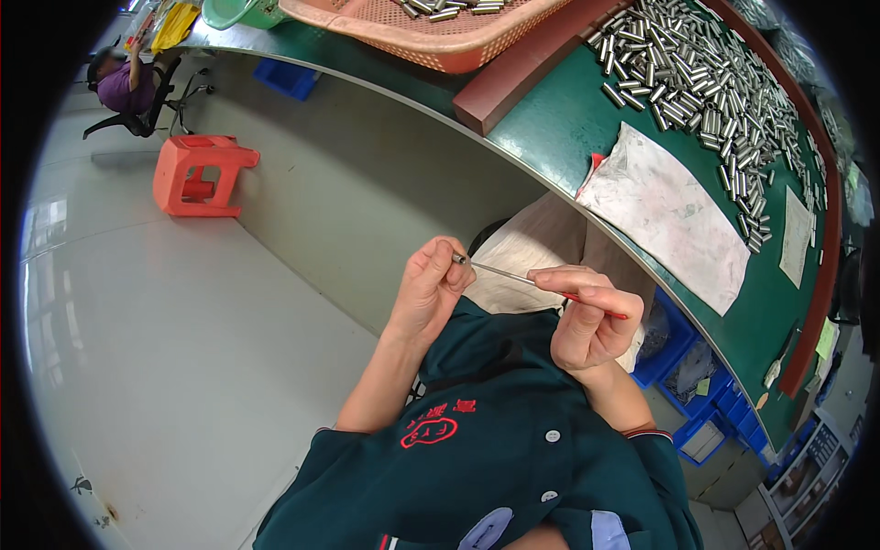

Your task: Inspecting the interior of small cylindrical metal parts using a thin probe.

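My left hand [431,282] pinches a small metal tube [460,259] between thumb and fingers, above my lap. In my right hand [594,316] is a thin metal tool with a red handle [596,305], like a slim file or screwdriver; its exact kind is unclear. The tool's shaft [502,272] points left, and its tip is at or very close to the end of the tube. Whether the tip sits inside the tube I cannot tell. A large heap of similar metal tubes [706,82] lies on the green table to the right.
A stained white cloth [665,220] lies on the green table [550,128] near its edge. A pink basket [449,55] holds more tubes beside a dark red bar [522,78]. Blue bins [669,353] stand below at right. A red stool [197,174] and a seated person [124,87] are at far left.
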{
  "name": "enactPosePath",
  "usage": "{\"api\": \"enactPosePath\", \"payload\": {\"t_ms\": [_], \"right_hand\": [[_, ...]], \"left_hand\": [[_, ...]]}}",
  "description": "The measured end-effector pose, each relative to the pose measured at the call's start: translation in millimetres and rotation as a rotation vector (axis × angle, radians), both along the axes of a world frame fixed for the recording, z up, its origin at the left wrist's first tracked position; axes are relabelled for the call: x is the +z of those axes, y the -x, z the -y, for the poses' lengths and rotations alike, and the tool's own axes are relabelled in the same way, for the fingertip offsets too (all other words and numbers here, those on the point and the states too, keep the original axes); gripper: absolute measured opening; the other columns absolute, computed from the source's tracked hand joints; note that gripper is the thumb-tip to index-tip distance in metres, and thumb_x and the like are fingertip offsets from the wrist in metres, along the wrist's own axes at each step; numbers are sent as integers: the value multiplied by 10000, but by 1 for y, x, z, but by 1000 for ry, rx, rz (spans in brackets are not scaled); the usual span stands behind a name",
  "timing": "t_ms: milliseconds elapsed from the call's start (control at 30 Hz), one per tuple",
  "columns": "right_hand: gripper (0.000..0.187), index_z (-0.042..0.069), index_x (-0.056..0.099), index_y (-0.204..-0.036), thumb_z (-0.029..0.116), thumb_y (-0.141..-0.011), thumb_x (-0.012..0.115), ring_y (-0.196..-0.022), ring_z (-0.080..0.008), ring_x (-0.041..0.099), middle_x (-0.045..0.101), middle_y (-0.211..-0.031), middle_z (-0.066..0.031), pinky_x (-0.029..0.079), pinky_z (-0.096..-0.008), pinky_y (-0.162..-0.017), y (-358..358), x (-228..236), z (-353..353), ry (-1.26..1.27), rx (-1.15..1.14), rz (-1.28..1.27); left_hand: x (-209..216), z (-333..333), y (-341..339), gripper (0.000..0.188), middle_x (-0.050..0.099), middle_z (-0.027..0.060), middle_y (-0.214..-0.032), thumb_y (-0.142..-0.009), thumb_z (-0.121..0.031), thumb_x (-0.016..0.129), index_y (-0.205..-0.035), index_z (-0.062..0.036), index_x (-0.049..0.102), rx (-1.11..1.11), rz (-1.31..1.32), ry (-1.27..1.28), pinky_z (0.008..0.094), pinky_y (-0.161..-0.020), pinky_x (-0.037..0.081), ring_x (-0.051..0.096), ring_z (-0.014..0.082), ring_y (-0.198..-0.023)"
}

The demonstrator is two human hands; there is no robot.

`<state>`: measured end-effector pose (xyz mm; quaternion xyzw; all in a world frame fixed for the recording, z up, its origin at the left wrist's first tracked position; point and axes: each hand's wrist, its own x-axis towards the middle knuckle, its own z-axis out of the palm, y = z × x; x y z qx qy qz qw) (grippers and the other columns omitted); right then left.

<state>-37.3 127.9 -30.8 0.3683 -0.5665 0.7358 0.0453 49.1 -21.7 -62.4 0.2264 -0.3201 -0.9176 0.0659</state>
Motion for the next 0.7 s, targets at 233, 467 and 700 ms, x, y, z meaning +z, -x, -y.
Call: {"api": "enactPosePath", "payload": {"t_ms": [233,467,700], "right_hand": [[140,44,362,-964,167,-908,397,-665,-279,613,599,-797,-199,496,-349,-591,6,-2,-1,-73,41,-150],[150,44,368,-976,178,-910,390,-610,-247,603,605,-754,-180,482,-308,-551,13,3,-12,95,-111,-130],[162,34,354,-989,178,-916,372,-616,-239,596,597,-779,-210,474,-295,-573,12,9,-12,137,-131,-64]], "left_hand": [[5,-4,2,182,448,-19,-604,-874,-210,513,-812,-40,532,67,-1,33,212,-572,318,385,59,-563],[6,1,0,184,438,-16,-622,-880,-222,499,-842,-43,519,135,17,178,222,-572,315,377,76,-575],[19,3,4,126,533,13,-819,-786,-47,582,-902,-40,535,149,16,288,248,-702,367,474,90,-733]]}}
